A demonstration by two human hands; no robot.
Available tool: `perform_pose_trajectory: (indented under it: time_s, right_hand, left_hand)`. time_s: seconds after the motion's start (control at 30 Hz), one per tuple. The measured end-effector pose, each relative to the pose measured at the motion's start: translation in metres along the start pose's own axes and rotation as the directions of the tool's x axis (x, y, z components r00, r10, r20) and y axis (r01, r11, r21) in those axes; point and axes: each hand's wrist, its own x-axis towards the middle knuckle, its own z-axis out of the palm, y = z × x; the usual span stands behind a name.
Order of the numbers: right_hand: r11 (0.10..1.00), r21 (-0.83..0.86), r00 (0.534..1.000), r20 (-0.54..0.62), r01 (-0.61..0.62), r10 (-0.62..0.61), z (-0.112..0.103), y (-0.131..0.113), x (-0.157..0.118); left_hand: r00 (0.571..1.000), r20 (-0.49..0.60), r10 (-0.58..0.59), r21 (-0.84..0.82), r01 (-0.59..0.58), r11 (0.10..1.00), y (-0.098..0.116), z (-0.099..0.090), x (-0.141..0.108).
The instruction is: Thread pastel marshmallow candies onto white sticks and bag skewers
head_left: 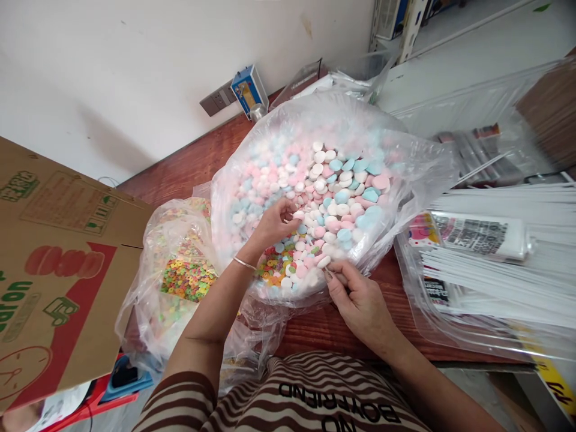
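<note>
A large clear plastic bag (407,150) lies open on the table, full of round pastel candies (344,198) in pink, white and light blue. Over its middle, my left hand (279,223) is pinched on a pale candy (298,215). At the near rim, my right hand (357,297) grips a white candy (323,262) between thumb and fingers. Small colourful ring-shaped pieces (272,267) show among the candies, close to my left wrist.
To the left, a second clear bag (150,258) holds small multicoloured rings, beside a cardboard box (85,222). A clear plastic tray (416,318) with white sticks (486,276) stands on the right. A blue device (247,90) sits by the wall socket (217,99).
</note>
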Motion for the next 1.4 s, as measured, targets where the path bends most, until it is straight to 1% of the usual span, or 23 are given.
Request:
perform_pose_trajectory:
  time_s: [0.07, 0.13, 0.23, 0.3, 0.5, 0.63, 0.77, 0.87, 0.97, 1.13, 1.3, 1.4]
  right_hand:
    - [1.000, -0.024, 1.000, -0.019, -0.008, 0.008, 0.000, -0.002, 0.000]
    - [0.999, -0.039, 1.000, -0.027, -0.008, 0.007, 0.000, -0.004, 0.001]
    - [0.999, -0.054, 1.000, -0.021, -0.006, 0.005, 0.001, -0.008, 0.002]
    - [0.998, -0.059, 1.000, -0.009, -0.006, 0.006, 0.002, -0.010, 0.003]
    - [0.996, -0.082, 0.999, 0.019, -0.035, 0.036, 0.003, -0.013, 0.004]
    - [0.996, -0.074, 0.999, 0.017, -0.050, 0.051, 0.002, -0.014, 0.003]
    - [0.996, -0.046, 0.997, 0.007, -0.074, 0.075, 0.004, -0.015, 0.002]
    - [0.997, -0.024, 0.997, -0.003, -0.077, 0.077, 0.008, -0.016, 0.002]
    - [0.997, -0.004, 0.997, -0.007, -0.076, 0.076, 0.011, -0.017, 0.002]
    - [0.994, 0.011, 0.994, -0.008, -0.112, 0.112, 0.014, -0.019, 0.002]
    - [0.992, 0.020, 0.992, -0.009, -0.127, 0.127, 0.019, -0.017, 0.003]
    - [0.992, 0.018, 0.992, -0.007, -0.125, 0.125, 0.020, -0.017, 0.005]
  left_hand:
    - [0.998, 0.021, -0.067, -0.238, 0.070, 0.969, 0.008, 0.001, -0.013]
    - [0.991, 0.028, -0.134, -0.383, 0.135, 0.914, 0.013, 0.003, -0.025]
    - [0.980, 0.030, -0.197, -0.500, 0.185, 0.846, 0.018, 0.006, -0.041]
    - [0.976, 0.041, -0.214, -0.531, 0.202, 0.823, 0.019, 0.008, -0.049]
    - [0.972, 0.041, -0.231, -0.521, 0.218, 0.825, 0.025, 0.011, -0.060]
    - [0.966, 0.048, -0.255, -0.506, 0.244, 0.828, 0.029, 0.012, -0.064]
    - [0.969, 0.036, -0.245, -0.505, 0.229, 0.832, 0.030, 0.014, -0.065]
    - [0.973, 0.024, -0.230, -0.502, 0.211, 0.839, 0.029, 0.017, -0.065]
    - [0.977, -0.013, -0.212, -0.477, 0.180, 0.860, 0.028, 0.021, -0.066]
    - [0.983, -0.066, -0.171, -0.420, 0.128, 0.898, 0.025, 0.028, -0.069]
    - [0.985, -0.128, -0.120, -0.358, 0.067, 0.931, 0.026, 0.034, -0.074]
    - [0.983, -0.170, -0.063, -0.294, 0.011, 0.956, 0.027, 0.036, -0.076]
